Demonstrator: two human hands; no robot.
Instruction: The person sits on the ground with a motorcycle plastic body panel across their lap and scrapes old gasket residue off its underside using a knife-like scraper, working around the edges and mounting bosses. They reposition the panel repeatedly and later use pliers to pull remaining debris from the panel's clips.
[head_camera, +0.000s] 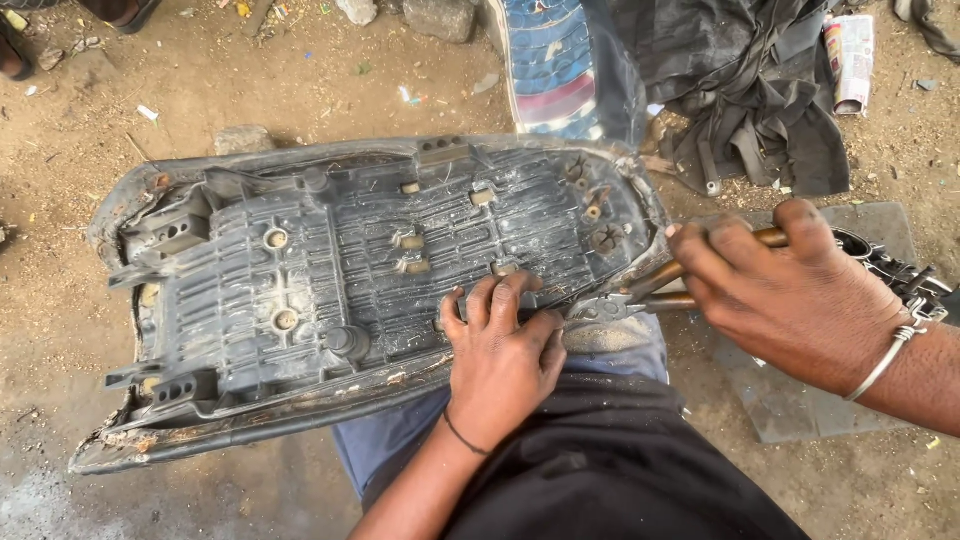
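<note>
Seat base: an upturned motorcycle seat (330, 290) lies across your lap, its grey ribbed plastic underside facing you, the torn cover edge frayed along the near rim.
Left hand: your left hand (505, 365) lies flat on the near edge of the seat, fingers spread lightly and pressing down, a thin black band on the wrist.
Right hand: your right hand (790, 300) is closed around the brown handles of a pair of pliers (640, 295), a metal bangle on the wrist.
Pliers: the nose sits at the seat's rim, just beside your left fingertips; you cannot tell what the nose bites.
Printed paper: a folded packet of paper (848, 62), white with red and dark print, lies at the top right, beside a heap of black fabric (745, 90).
Patterned piece: a blue and red patterned cover (555, 65) stands beyond the seat, at the top centre.
Slab: a flat grey slab (800, 400) lies under your right forearm.
Ground: bare brown dirt with small stones (440, 18), scraps and litter, outdoors.
Others: a sandalled foot (125, 12) shows at the top left corner.
</note>
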